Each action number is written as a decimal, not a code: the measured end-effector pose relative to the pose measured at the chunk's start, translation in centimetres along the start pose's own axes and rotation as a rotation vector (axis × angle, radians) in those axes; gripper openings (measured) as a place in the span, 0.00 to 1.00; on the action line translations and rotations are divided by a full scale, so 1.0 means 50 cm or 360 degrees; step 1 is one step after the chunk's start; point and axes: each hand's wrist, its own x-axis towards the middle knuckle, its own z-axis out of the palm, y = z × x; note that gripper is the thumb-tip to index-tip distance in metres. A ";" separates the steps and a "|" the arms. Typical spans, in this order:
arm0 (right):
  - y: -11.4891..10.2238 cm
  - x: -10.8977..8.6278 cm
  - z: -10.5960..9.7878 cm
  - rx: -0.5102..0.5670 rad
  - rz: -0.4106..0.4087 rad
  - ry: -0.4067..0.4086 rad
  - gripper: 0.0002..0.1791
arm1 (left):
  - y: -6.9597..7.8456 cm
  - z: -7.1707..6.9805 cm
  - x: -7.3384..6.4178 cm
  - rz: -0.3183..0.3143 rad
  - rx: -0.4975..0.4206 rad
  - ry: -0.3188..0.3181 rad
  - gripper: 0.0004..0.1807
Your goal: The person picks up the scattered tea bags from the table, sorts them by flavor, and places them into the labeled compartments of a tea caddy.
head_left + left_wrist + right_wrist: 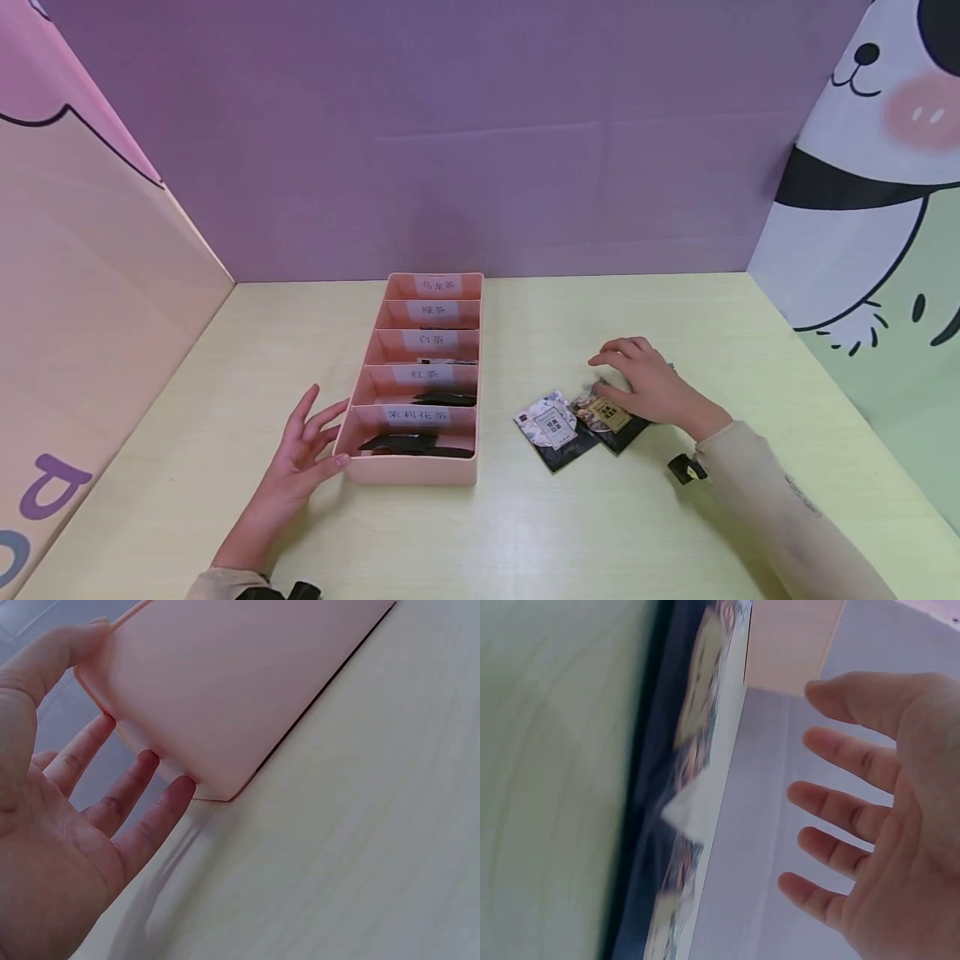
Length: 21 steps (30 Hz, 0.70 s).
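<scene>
Right of centre, the empty, loosely spread right hand (pixel 651 385) is hovering over the slanting gold-labelled packet (pixel 611 414), while the relaxed left hand (pixel 302 454) is merely touching the pink box (pixel 412 473).

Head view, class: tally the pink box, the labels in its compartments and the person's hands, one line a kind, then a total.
Pink box: 1
Labels: 5
Left hand and right hand: 2
Total: 8

Pink box (pixel 411 472), floral white-and-black packet (pixel 557 432), gold-labelled black packet (pixel 611 420), purple backdrop (pixel 480 142).
</scene>
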 end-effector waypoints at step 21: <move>0.065 -0.050 -0.030 -0.0046 0.0470 -0.0340 0.25 | 0.002 0.000 -0.001 -0.0020 0.0028 0.0006 0.51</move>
